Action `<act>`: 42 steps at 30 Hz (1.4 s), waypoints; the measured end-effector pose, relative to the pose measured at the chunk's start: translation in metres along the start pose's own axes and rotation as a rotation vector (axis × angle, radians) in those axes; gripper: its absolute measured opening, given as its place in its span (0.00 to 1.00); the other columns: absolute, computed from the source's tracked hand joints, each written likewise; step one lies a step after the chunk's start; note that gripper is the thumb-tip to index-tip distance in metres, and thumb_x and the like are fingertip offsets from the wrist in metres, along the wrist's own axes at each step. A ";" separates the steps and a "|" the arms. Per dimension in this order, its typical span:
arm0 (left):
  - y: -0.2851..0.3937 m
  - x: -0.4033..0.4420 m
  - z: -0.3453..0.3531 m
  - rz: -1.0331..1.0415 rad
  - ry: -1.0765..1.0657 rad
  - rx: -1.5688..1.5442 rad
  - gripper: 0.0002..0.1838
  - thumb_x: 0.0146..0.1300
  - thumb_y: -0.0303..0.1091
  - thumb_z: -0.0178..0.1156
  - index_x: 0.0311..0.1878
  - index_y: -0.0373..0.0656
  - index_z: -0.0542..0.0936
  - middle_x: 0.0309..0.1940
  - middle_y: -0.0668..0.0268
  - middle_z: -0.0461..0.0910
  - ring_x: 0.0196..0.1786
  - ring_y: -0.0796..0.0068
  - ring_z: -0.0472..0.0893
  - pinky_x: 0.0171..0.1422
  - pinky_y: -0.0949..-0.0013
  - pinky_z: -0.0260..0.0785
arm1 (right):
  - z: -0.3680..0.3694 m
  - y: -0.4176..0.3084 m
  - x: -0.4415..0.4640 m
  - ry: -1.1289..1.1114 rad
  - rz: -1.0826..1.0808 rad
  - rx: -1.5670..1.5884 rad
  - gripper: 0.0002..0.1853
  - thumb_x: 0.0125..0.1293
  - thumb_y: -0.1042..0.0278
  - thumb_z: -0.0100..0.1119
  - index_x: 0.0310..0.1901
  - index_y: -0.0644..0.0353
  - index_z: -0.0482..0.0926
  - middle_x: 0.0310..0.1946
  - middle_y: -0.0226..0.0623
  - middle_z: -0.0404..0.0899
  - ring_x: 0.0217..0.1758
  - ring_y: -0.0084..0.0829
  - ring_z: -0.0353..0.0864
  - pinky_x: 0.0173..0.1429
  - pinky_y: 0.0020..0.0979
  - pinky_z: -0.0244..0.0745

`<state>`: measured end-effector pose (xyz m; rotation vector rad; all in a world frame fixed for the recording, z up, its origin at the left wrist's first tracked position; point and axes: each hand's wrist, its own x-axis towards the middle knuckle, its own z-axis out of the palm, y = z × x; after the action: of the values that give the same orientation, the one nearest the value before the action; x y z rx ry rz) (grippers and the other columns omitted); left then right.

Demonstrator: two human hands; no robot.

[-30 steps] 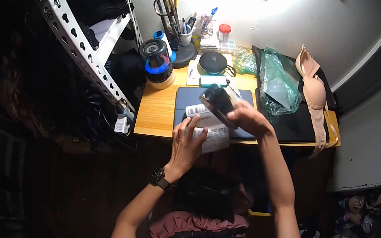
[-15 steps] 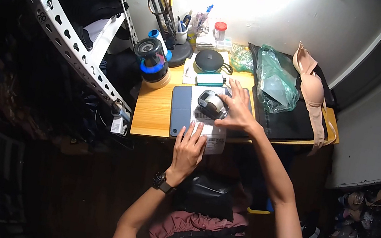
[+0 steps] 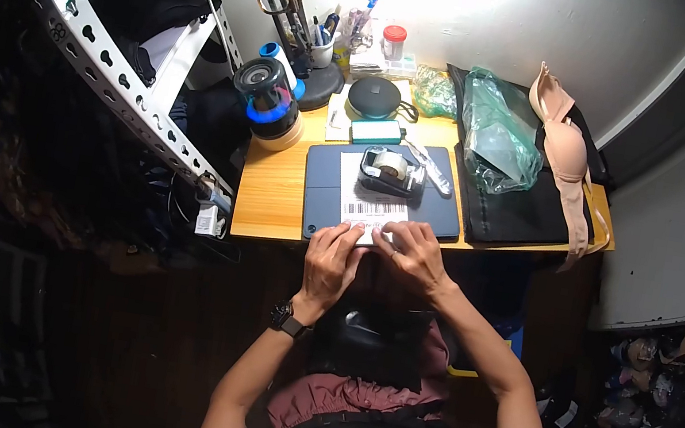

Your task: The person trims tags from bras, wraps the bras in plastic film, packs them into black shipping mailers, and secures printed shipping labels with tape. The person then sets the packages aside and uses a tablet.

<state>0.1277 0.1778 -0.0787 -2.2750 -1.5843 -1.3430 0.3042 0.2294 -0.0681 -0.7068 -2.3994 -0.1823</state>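
Observation:
A white printed paper with a barcode (image 3: 372,207) lies on a dark blue tablet case (image 3: 323,197) by the table's front edge. My left hand (image 3: 329,263) grips the paper's near edge from the left, fingertips on top and thumb below. Opposite it, my right hand (image 3: 416,260) pinches the same edge with bent fingers. The near end of the paper is partly hidden by the fingers. On the paper's far part stands a black tape dispenser (image 3: 391,173) with a roll in it, touched by neither hand. A slim, pale cutter-like tool (image 3: 431,173) lies right of the dispenser.
A cylindrical speaker (image 3: 266,103) stands at the left, near a white metal shelf frame (image 3: 113,79). Behind are a teal box (image 3: 377,133) and round black case (image 3: 374,96). Green plastic (image 3: 497,140) and a beige bra (image 3: 566,151) lie right. A black package (image 3: 367,343) rests on my lap.
My right hand has left the tape dispenser and come down to the paper's near edge. The paper's end, which hung over the table edge, is now drawn up between both hands.

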 end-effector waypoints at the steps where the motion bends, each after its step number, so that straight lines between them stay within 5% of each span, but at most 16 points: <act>1: -0.001 0.000 -0.003 -0.002 -0.002 0.001 0.19 0.52 0.25 0.65 0.50 0.40 0.76 0.44 0.63 0.80 0.50 0.62 0.78 0.54 0.61 0.66 | 0.001 -0.003 -0.001 0.061 -0.017 0.017 0.15 0.51 0.70 0.60 0.44 0.58 0.79 0.41 0.33 0.75 0.43 0.30 0.75 0.45 0.31 0.67; 7: 0.000 0.005 -0.007 0.004 -0.050 -0.027 0.18 0.53 0.21 0.62 0.49 0.39 0.76 0.42 0.60 0.80 0.48 0.61 0.78 0.52 0.62 0.67 | 0.003 -0.030 -0.026 0.134 -0.009 0.093 0.13 0.48 0.72 0.58 0.39 0.58 0.79 0.40 0.34 0.74 0.39 0.31 0.75 0.44 0.34 0.66; 11: 0.003 -0.013 0.009 0.015 -0.306 0.248 0.46 0.42 0.40 0.70 0.66 0.47 0.59 0.60 0.62 0.61 0.64 0.63 0.59 0.68 0.54 0.46 | -0.021 -0.082 -0.075 -0.182 -0.098 0.311 0.10 0.48 0.68 0.55 0.34 0.57 0.78 0.43 0.35 0.74 0.43 0.31 0.75 0.44 0.34 0.68; 14: -0.005 -0.029 0.035 0.088 -0.214 0.457 0.48 0.42 0.42 0.71 0.68 0.54 0.57 0.63 0.59 0.57 0.67 0.58 0.55 0.69 0.49 0.43 | -0.057 -0.108 -0.084 -0.350 -0.081 0.506 0.11 0.50 0.65 0.58 0.36 0.54 0.79 0.44 0.35 0.74 0.46 0.32 0.74 0.45 0.33 0.67; 16: -0.010 -0.041 0.046 0.114 -0.236 0.546 0.54 0.40 0.45 0.74 0.70 0.64 0.52 0.69 0.52 0.46 0.73 0.47 0.41 0.72 0.41 0.31 | -0.096 -0.117 -0.059 -0.426 0.027 0.755 0.11 0.51 0.67 0.61 0.38 0.51 0.79 0.42 0.33 0.76 0.44 0.29 0.75 0.44 0.31 0.66; 20: 0.022 -0.053 0.004 -0.070 -0.066 0.146 0.52 0.46 0.41 0.73 0.71 0.58 0.50 0.71 0.45 0.38 0.72 0.39 0.39 0.71 0.37 0.35 | -0.126 -0.097 -0.037 -0.605 0.233 1.062 0.11 0.53 0.70 0.65 0.41 0.51 0.83 0.30 0.25 0.80 0.34 0.23 0.78 0.42 0.28 0.67; 22: 0.040 -0.064 -0.038 -0.329 -0.186 -0.292 0.37 0.55 0.44 0.67 0.65 0.43 0.62 0.64 0.43 0.58 0.67 0.50 0.61 0.68 0.53 0.56 | -0.118 -0.083 -0.034 -0.641 0.561 1.218 0.08 0.56 0.66 0.66 0.37 0.58 0.83 0.29 0.35 0.82 0.33 0.26 0.81 0.40 0.27 0.72; 23: 0.045 -0.080 -0.055 -0.667 -0.363 -0.671 0.32 0.63 0.54 0.55 0.60 0.37 0.68 0.55 0.49 0.71 0.61 0.58 0.71 0.64 0.61 0.63 | -0.106 -0.076 -0.040 -0.654 0.705 1.276 0.09 0.57 0.64 0.66 0.35 0.60 0.83 0.28 0.35 0.82 0.32 0.24 0.81 0.39 0.26 0.73; 24: 0.040 -0.113 -0.060 -0.864 -0.510 -1.025 0.39 0.64 0.65 0.43 0.59 0.33 0.69 0.51 0.54 0.74 0.57 0.62 0.74 0.63 0.62 0.64 | -0.089 -0.069 -0.047 -0.666 0.852 1.330 0.11 0.57 0.62 0.67 0.34 0.62 0.84 0.27 0.34 0.83 0.32 0.22 0.81 0.38 0.25 0.74; 25: 0.046 -0.133 -0.068 -1.046 -0.571 -1.319 0.39 0.64 0.65 0.43 0.57 0.34 0.71 0.47 0.61 0.79 0.53 0.71 0.76 0.55 0.67 0.69 | -0.074 -0.061 -0.047 -0.698 0.878 1.289 0.13 0.57 0.61 0.67 0.35 0.63 0.83 0.27 0.33 0.83 0.32 0.20 0.80 0.38 0.24 0.74; 27: 0.045 -0.154 -0.079 -1.265 -0.800 -1.375 0.29 0.66 0.52 0.52 0.56 0.34 0.73 0.43 0.61 0.81 0.45 0.76 0.80 0.45 0.75 0.75 | -0.040 -0.048 -0.047 -0.735 0.925 1.234 0.14 0.57 0.59 0.67 0.34 0.64 0.83 0.26 0.33 0.82 0.31 0.18 0.79 0.37 0.24 0.74; 31: 0.047 -0.160 -0.074 -1.504 -0.662 -1.316 0.19 0.67 0.36 0.54 0.54 0.30 0.72 0.43 0.59 0.80 0.45 0.76 0.81 0.47 0.74 0.77 | 0.021 -0.043 -0.048 -0.728 0.915 0.999 0.17 0.54 0.57 0.68 0.32 0.65 0.84 0.23 0.40 0.82 0.28 0.26 0.82 0.34 0.28 0.74; 35: 0.031 -0.173 -0.054 -1.736 -0.585 -1.457 0.18 0.68 0.36 0.52 0.53 0.31 0.72 0.47 0.59 0.78 0.47 0.73 0.80 0.50 0.72 0.77 | 0.055 -0.055 -0.058 -0.696 0.786 0.540 0.18 0.53 0.54 0.66 0.31 0.64 0.84 0.22 0.46 0.81 0.29 0.42 0.83 0.35 0.38 0.76; 38: 0.030 -0.172 -0.053 -1.755 -0.589 -1.425 0.18 0.68 0.37 0.52 0.54 0.32 0.72 0.47 0.59 0.78 0.46 0.74 0.81 0.50 0.72 0.77 | 0.042 -0.089 -0.049 -0.553 0.615 0.096 0.19 0.57 0.58 0.61 0.42 0.68 0.79 0.36 0.48 0.79 0.39 0.46 0.78 0.43 0.42 0.72; 40: 0.025 -0.186 -0.048 -1.749 -0.581 -1.444 0.19 0.69 0.37 0.51 0.54 0.31 0.71 0.48 0.57 0.78 0.48 0.70 0.80 0.51 0.71 0.77 | 0.034 -0.120 -0.054 -0.313 0.572 0.288 0.22 0.59 0.62 0.57 0.50 0.71 0.72 0.44 0.49 0.76 0.47 0.44 0.75 0.52 0.41 0.69; 42: 0.021 -0.190 -0.051 -1.741 -0.581 -1.461 0.19 0.69 0.37 0.51 0.55 0.31 0.71 0.48 0.55 0.77 0.49 0.66 0.80 0.51 0.70 0.77 | 0.051 -0.150 -0.078 -0.379 0.440 0.234 0.26 0.62 0.58 0.54 0.55 0.72 0.68 0.55 0.56 0.70 0.59 0.47 0.70 0.62 0.40 0.65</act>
<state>0.0957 0.0036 -0.1672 -0.4669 -4.1793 -2.8695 0.2492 0.0822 -0.1490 -1.2157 -2.4767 0.4440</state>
